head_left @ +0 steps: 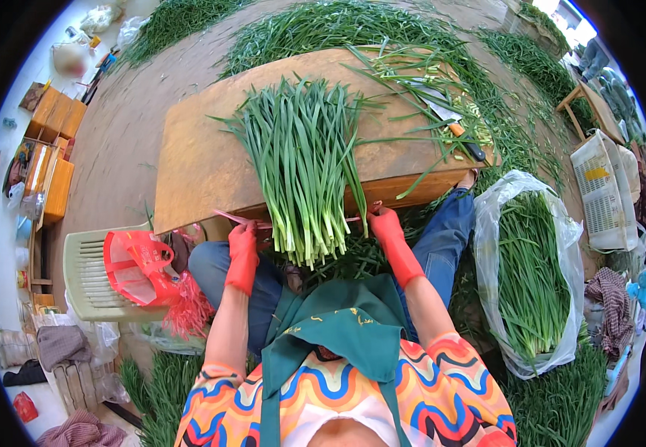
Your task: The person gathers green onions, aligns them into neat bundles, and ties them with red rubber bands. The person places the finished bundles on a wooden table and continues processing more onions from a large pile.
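The person is sitting at a low wooden table [188,156] with a bundle of green chives [300,160] lying between the two hands, its pale cut ends hanging over the near edge. Both hands are wearing red gloves. The left hand [243,249] is pinching one end of a thin pink string [227,217] that is running under the bundle, and the right hand [384,223] is closing on what looks like the other end just beside the stalks, though the string there is too thin to see clearly. The risk is sitting in that string: with the two hands pulling unevenly, it could be sliding toward the overhanging ends and slipping off, letting the stalks fan out and drop onto the lap. Pulling too hard could be cutting into the soft stems or snapping the string. Beyond the right hand, a knife [453,123] is lying among loose leaves on the far corner of the table, well apart, so a careless reach that way could be meeting the blade. To the right of the right hand a clear bag of chives [535,272] is standing open; to the left of the left hand a red bag [138,264] is resting on a plastic chair [84,279].
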Action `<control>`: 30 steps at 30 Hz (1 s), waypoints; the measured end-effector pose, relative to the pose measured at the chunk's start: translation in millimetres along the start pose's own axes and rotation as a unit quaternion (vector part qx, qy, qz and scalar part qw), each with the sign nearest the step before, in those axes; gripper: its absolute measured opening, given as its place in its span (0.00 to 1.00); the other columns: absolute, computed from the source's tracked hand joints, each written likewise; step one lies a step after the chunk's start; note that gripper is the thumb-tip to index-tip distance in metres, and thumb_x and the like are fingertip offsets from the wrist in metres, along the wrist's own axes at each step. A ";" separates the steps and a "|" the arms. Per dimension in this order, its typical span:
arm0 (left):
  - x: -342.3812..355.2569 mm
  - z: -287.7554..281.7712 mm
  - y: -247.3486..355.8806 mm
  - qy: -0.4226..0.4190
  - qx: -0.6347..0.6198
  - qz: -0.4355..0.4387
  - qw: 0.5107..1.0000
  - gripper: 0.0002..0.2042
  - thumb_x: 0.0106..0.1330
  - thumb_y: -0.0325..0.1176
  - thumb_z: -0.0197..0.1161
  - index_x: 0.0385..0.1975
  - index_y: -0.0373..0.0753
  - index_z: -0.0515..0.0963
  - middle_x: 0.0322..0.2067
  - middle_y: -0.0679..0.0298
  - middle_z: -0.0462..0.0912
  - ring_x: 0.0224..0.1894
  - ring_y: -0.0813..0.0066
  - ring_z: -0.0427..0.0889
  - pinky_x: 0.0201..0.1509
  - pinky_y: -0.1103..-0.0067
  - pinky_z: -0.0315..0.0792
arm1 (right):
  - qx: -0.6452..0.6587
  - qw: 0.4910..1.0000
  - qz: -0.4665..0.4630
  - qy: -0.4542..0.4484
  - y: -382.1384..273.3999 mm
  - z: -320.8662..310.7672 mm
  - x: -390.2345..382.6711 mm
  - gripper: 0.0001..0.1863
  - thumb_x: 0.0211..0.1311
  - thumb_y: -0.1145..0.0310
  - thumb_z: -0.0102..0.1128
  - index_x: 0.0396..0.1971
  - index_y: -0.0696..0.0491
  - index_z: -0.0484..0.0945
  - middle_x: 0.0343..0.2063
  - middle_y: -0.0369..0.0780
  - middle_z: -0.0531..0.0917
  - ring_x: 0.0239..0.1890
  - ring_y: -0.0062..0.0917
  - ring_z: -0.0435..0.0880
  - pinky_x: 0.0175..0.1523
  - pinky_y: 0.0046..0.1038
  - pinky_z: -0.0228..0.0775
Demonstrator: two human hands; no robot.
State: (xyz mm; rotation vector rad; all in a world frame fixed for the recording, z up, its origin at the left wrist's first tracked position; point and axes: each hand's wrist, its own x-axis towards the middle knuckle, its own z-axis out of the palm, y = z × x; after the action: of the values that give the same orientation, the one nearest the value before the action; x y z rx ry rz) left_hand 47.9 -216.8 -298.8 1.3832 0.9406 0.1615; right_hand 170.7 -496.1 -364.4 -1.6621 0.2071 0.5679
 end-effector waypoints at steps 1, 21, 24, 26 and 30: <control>20.6 -9.3 -16.8 0.014 0.000 0.015 1.000 0.13 0.61 0.37 0.52 0.34 0.33 0.73 0.27 0.59 0.78 0.22 0.71 0.78 0.21 0.76 0.74 | 0.054 0.998 0.015 -0.005 2.7 9.2 0.5 0.13 0.51 0.66 0.56 0.20 0.63 0.73 0.16 0.38 0.75 0.18 0.17 0.70 0.24 0.21 0.62; -40.6 10.4 70.3 0.047 -0.085 0.212 0.972 0.09 0.56 0.32 0.60 0.30 0.31 0.76 0.18 0.63 0.76 0.15 0.81 0.72 0.15 0.85 0.67 | -0.063 0.966 -0.250 -0.011 -107.6 -8.6 -38.5 0.07 0.49 0.67 0.57 0.25 0.54 0.79 0.20 0.38 0.79 0.24 0.21 0.77 0.32 0.21 0.67; -33.3 9.0 81.5 0.048 -0.026 0.291 0.955 0.07 0.55 0.30 0.60 0.28 0.31 0.76 0.18 0.65 0.75 0.15 0.82 0.70 0.17 0.86 0.64 | -0.062 0.962 -0.265 -0.010 -133.5 22.9 -47.7 0.06 0.51 0.70 0.56 0.27 0.55 0.79 0.20 0.35 0.79 0.21 0.17 0.74 0.29 0.19 0.66; -37.9 33.0 95.5 0.005 0.014 0.410 0.912 0.06 0.54 0.28 0.60 0.27 0.31 0.77 0.17 0.66 0.75 0.15 0.83 0.69 0.18 0.87 0.63 | -0.031 0.947 -0.318 -0.037 -155.2 41.5 -44.8 0.06 0.51 0.71 0.55 0.27 0.55 0.79 0.20 0.33 0.78 0.19 0.14 0.71 0.26 0.17 0.64; -68.7 69.1 132.0 -0.131 0.058 0.283 0.948 0.07 0.55 0.32 0.61 0.28 0.34 0.78 0.17 0.69 0.75 0.12 0.88 0.65 0.14 0.89 0.58 | 0.067 0.960 -0.237 -0.130 -169.0 68.4 -48.2 0.05 0.49 0.72 0.59 0.27 0.56 0.77 0.18 0.32 0.76 0.19 0.13 0.70 0.25 0.15 0.62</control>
State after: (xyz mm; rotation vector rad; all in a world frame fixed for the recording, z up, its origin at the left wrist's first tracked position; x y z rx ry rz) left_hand 103.2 -279.5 -157.6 1.7109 0.3173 0.3477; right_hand 187.8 -408.4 -198.3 -1.4207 -0.3325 0.3899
